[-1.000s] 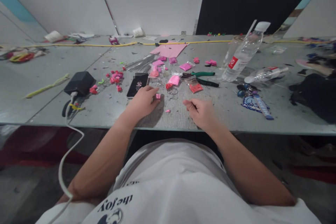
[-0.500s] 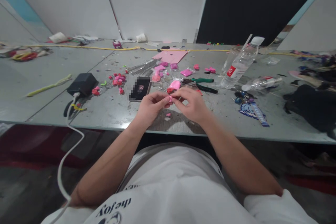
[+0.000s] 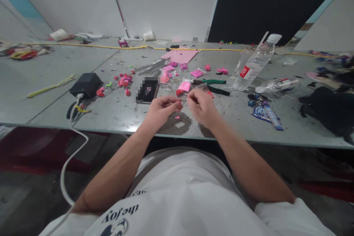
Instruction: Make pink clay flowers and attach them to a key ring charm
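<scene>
Between the thumb and fingers of my left hand [image 3: 163,110] is a small pink-red piece [image 3: 180,105]. My right hand [image 3: 201,106] is beside it, a short gap away, its fingers curled together; what they hold, if anything, is too small to make out. Just beyond the hands lie a red flower-like piece [image 3: 179,92] and a bag of bright pink material [image 3: 184,86]. A small pink scrap [image 3: 177,117] rests on the table below my left fingertips. Green-handled pliers [image 3: 214,81] lie beyond my right hand.
A phone [image 3: 149,90] and black adapter [image 3: 85,85] with a white cable are to the left, near pink-red flower pieces [image 3: 123,80]. An upright bottle [image 3: 256,62], a lying bottle [image 3: 279,84] and a keychain [image 3: 267,114] are at right. Pink sheet [image 3: 179,56] lies behind.
My hands were together on a small pink piece; now they are apart. My right hand has moved slightly right, away from my left fingertips. The view has shifted a little.
</scene>
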Action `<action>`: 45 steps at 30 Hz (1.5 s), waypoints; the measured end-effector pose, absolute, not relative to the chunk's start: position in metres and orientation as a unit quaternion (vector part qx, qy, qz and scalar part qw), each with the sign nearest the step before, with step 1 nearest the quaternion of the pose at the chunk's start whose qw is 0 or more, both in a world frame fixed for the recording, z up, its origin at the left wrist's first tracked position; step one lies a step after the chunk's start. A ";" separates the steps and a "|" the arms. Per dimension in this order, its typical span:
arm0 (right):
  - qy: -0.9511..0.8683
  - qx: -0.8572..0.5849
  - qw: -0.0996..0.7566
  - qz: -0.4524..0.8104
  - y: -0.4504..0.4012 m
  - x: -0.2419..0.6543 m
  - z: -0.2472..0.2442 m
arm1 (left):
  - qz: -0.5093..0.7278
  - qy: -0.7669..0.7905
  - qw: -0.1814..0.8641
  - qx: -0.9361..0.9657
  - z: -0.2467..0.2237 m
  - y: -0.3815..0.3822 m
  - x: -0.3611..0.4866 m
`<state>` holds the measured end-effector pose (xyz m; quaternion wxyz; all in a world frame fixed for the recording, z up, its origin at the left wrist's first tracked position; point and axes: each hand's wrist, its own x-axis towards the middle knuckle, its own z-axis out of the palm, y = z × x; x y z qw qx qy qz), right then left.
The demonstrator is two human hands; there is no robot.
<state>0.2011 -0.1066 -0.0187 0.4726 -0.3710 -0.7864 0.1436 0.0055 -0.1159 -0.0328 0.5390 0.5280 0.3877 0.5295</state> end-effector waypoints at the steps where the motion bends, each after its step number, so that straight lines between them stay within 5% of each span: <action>1: -0.768 -0.385 0.485 0.165 -0.106 0.202 -0.019 | 0.535 0.385 0.542 0.521 -0.033 -0.115 0.006; 21: -0.806 -0.324 0.477 0.133 -0.106 0.198 -0.024 | 0.551 0.336 0.582 0.495 -0.037 -0.109 0.005; 32: -0.617 -0.398 0.553 0.393 -0.099 0.199 -0.024 | 0.544 0.332 0.599 0.485 -0.045 -0.103 0.004; 45: -0.783 -0.336 0.486 0.195 -0.101 0.200 -0.026 | 0.513 0.379 0.572 0.516 -0.042 -0.108 0.004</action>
